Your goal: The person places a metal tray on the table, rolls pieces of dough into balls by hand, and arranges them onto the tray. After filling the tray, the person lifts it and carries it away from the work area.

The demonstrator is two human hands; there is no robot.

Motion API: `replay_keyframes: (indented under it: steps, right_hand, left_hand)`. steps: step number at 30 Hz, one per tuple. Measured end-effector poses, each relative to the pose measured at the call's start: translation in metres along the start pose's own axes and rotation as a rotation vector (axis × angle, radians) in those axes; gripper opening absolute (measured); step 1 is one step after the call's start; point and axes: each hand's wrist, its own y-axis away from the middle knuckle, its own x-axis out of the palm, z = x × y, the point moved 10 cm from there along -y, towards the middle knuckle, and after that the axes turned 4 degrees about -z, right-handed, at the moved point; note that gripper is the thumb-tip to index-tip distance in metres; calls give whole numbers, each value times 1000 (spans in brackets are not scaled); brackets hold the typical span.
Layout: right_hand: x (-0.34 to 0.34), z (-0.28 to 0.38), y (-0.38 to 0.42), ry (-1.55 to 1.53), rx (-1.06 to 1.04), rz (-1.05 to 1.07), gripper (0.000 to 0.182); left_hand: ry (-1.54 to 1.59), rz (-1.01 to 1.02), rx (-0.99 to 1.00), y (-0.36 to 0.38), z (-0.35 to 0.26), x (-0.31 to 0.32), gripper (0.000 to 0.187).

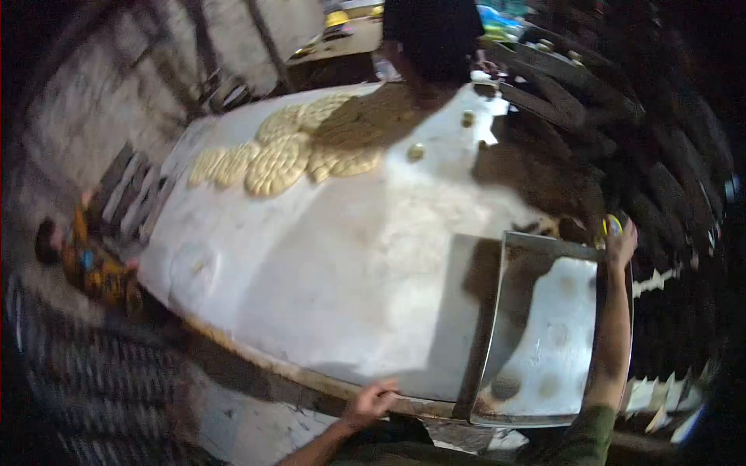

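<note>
My right hand (620, 247) is at the far right corner of a rectangular metal baking tray (548, 330), with its fingers closed on a small yellow-rimmed object (612, 225). The kind of object is too small to make out. The tray lies at the right front of the table, and its shiny bottom carries dark smudges. At the table's front edge, left of the tray, my left hand (371, 403) is held with its fingers loosely bent and somewhat apart. Nothing shows in it.
Rounds of segmented dough (278, 165) lie across the back left of the white table (326, 272). Two small round pieces (416, 151) sit farther right. A person in dark clothes (431, 39) stands at the far side, and another person (97, 268) is at the left.
</note>
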Motion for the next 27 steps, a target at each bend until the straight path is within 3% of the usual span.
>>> replay_keyframes:
  steps: [2,3,4,5,6,7,8,10,11,12,13,15,17,20,21,22,24,25,26,27]
  right_hand:
    - [-38,49,18,49,-45,-78,36]
    - [-49,73,24,33,-84,-66,36]
    - [-58,112,31,-95,-219,18,35]
    - [-71,154,40,-220,-351,99,34]
    - [-75,194,51,-373,-367,317,28]
    - [-79,225,64,-440,-551,310,23]
    - [-65,246,76,-500,-451,494,22]
    - [-51,309,115,-623,-572,656,28]
    - [1,303,144,-650,-236,955,25]
    - [-8,357,165,-539,-520,995,25]
    - [7,380,188,-502,-432,1130,28]
    - [39,437,228,-503,-605,1204,30]
    - [79,481,250,-496,-678,1112,29]
    - [158,524,239,-444,-560,887,29]
    - [174,547,228,-429,-558,873,29]
    - [197,563,209,-269,-465,846,30]
    - [300,528,187,-429,93,727,39]
    - [325,534,173,-330,59,608,46]
    - [338,545,163,-345,153,522,53]
    - [365,557,153,-267,186,600,58]
  left_hand:
    - [215,-270,105,7,45,-39,27]
    - [154,-362,70,9,46,-49,24]
    - [83,-448,37,7,45,-69,22]
    - [-106,-526,192,6,22,-87,23]
    - [-297,-592,345,6,-1,-97,24]
    - [-241,-586,365,-1,-4,-104,24]
    - [-218,-599,363,-8,-6,-117,24]
    - [-397,-670,467,-18,-16,-144,23]
    - [-397,-726,478,-27,-12,-173,23]
    - [-398,-769,484,-37,2,-204,23]
    - [-373,-814,430,-57,36,-238,25]
    - [-372,-848,412,-110,80,-313,28]
    - [-384,-813,467,-164,83,-373,31]
    - [-328,-606,396,-256,77,-438,37]
    - [-534,-587,453,-271,53,-443,40]
    - [-745,-568,503,-285,34,-446,42]
    - [-769,-546,522,-305,12,-452,47]
    - [-817,-570,574,-318,18,-452,49]
    - [-862,-598,621,-329,27,-451,51]
    - [-857,-595,611,-337,28,-453,51]
